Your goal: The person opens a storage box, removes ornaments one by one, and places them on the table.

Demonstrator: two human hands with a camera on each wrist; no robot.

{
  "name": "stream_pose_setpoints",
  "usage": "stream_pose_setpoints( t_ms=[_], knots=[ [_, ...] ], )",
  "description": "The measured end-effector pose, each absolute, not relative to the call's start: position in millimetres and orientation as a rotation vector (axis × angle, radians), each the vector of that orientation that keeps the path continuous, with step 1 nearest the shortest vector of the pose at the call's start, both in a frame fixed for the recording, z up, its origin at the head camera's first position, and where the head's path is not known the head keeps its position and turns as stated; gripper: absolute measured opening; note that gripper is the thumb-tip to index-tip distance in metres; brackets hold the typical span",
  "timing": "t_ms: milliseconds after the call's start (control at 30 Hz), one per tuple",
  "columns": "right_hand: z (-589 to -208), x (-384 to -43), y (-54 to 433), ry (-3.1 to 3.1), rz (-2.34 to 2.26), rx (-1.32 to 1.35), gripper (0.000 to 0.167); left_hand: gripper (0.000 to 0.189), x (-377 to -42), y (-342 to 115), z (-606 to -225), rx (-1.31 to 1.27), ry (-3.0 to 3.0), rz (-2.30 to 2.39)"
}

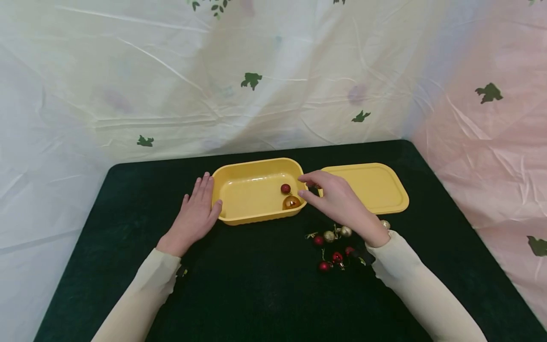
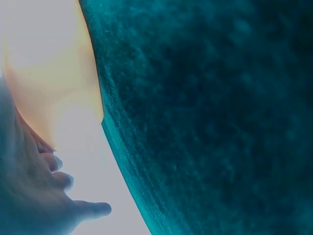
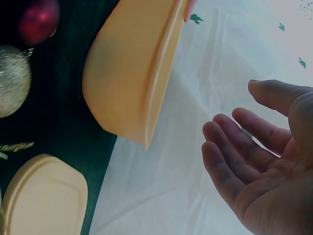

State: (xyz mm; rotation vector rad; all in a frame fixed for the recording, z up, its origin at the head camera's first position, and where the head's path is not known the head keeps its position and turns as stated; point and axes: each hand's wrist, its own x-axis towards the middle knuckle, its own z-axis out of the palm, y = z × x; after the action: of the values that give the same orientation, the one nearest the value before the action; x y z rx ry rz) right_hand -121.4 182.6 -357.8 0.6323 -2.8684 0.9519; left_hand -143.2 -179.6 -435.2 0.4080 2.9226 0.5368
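Observation:
A yellow rectangular container (image 1: 248, 194) with rounded corners stands on the dark cloth. Inside, at its right end, lie a small red bauble (image 1: 285, 188) and a larger shiny gold bauble (image 1: 292, 203). My left hand (image 1: 194, 213) rests against the container's left end, fingers straight and thumb at the front corner. At the right rim hovers my right hand (image 1: 337, 197), thumb and fingers apart. In the right wrist view that palm (image 3: 264, 191) holds nothing, its fingers loosely bent beside the container's wall (image 3: 122, 73).
The flat yellow lid (image 1: 372, 187) lies right of the container, partly behind my right hand. In front of it are several small baubles, red (image 1: 324, 266) and gold (image 1: 329, 236), some partly covered by my right forearm. Patterned cloth (image 1: 273, 95) hangs behind the table.

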Motion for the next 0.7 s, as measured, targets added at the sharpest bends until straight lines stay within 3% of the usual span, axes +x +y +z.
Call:
stream_pose_setpoints(
  t_ms=[700],
  knots=[
    [-384, -172, 140, -3.044, 1.014, 0.572, 0.047, 0.074, -144, -179, -433, 0.407, 2.929, 0.574]
  ],
)
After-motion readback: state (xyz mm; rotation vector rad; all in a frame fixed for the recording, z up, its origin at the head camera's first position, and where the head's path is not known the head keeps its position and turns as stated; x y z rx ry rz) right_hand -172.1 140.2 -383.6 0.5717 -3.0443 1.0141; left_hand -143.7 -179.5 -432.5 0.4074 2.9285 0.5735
